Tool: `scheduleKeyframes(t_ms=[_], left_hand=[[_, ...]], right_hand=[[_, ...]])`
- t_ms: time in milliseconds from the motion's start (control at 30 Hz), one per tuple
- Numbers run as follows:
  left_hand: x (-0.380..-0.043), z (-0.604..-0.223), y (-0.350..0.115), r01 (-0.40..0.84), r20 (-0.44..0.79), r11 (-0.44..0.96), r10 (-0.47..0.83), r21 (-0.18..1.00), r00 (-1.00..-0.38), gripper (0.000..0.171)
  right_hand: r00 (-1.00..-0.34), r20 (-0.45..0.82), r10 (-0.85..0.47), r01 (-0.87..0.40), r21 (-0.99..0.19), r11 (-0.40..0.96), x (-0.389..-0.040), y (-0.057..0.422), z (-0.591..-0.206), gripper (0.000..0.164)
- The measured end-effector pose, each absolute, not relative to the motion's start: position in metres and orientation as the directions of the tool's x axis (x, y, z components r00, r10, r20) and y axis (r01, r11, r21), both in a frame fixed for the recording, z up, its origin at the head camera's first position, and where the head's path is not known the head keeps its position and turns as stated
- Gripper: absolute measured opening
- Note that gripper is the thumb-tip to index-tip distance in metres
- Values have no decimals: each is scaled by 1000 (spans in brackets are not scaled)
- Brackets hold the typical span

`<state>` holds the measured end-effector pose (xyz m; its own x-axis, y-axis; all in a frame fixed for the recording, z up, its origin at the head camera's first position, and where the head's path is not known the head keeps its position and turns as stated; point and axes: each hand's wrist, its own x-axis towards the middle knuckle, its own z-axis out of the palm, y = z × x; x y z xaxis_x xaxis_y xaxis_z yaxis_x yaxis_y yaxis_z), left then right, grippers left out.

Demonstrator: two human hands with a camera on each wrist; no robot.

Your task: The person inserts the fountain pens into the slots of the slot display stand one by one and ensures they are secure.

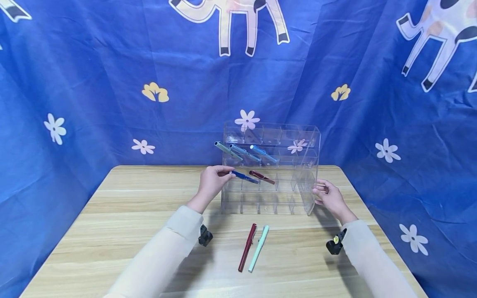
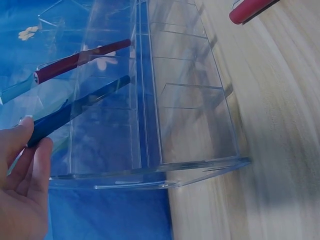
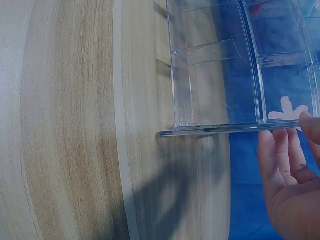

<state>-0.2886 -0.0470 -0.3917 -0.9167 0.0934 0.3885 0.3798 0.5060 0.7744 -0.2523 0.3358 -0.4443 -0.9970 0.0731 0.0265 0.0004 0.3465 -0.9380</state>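
Note:
My left hand [image 1: 213, 182] pinches the end of a dark blue pen [image 1: 244, 177] between thumb and fingers. The rest of that pen slants into a compartment of a clear acrylic rack [image 1: 268, 209], beside a dark red pen [image 1: 262, 177] in the same tier. In the left wrist view, the blue pen [image 2: 75, 111] points into the rack while the hand [image 2: 25, 175] keeps its outer end. At the rack's right side panel, my right hand [image 1: 331, 198] has its fingertips against the outer face, fingers loosely bent, as the right wrist view also shows the hand [image 3: 295, 175].
Higher in the rack lie a grey-green pen [image 1: 228, 150], a blue pen [image 1: 244, 152] and a light blue pen [image 1: 263, 153]. On the wooden table [image 1: 141, 231] before it are a dark red pen [image 1: 247, 248] and a mint pen [image 1: 258, 249]. A blue patterned curtain [image 1: 186, 107] hangs behind.

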Motion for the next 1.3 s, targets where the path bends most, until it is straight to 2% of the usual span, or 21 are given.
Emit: scheduleKeyframes(t_ms=[367, 633, 767, 967, 1133, 1300], left_hand=[[-287, -392, -43, 365, 390, 509, 62, 779, -919, 19], [-284, -394, -48, 363, 376, 446, 63, 818, -924, 27], [-281, -395, -57, 345, 372, 403, 13, 847, -928, 31], [-273, -406, -70, 315, 365, 292, -137, 903, -921, 34], [-261, -422, -80, 250, 294, 205, -220, 946, -930, 38], [-246, -440, -86, 156, 197, 191, -219, 969, -956, 47]], right_hand=[[-997, 21, 74, 6, -942, 336, -252, 336, -444, 45], [-997, 14, 76, 12, -944, 330, -252, 336, -444, 45], [-997, 13, 78, 14, -943, 332, -252, 336, -444, 45], [-997, 19, 76, 8, -940, 342, -253, 336, -443, 46], [-997, 21, 79, 7, -941, 339, -252, 336, -443, 46], [-997, 21, 71, 4, -942, 335, -252, 337, -444, 46]])
